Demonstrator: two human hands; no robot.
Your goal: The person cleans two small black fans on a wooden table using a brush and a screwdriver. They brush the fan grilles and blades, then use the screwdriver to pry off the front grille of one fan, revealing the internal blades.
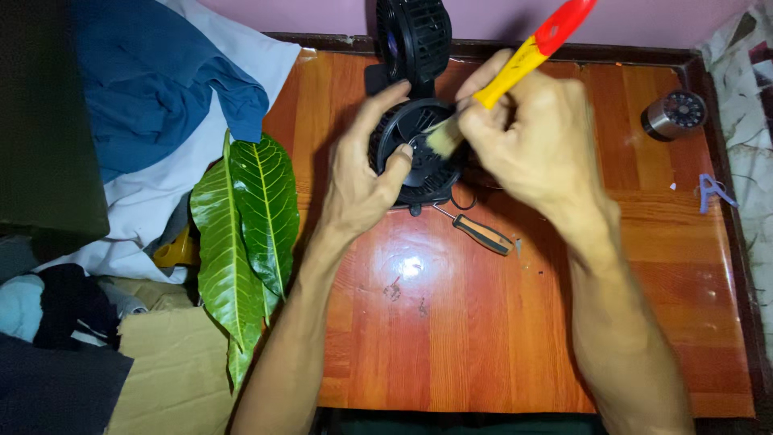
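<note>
The left hand (362, 173) curls around the rim of a round black fan part (419, 157) above the wooden table (499, 322), thumb pressed on its face. The right hand (531, 137) is clamped on one yellow-handled brush (515, 60), bristles touching the part. One screwdriver (481, 234) and two green leaves (241, 234) lie nearby.
</note>
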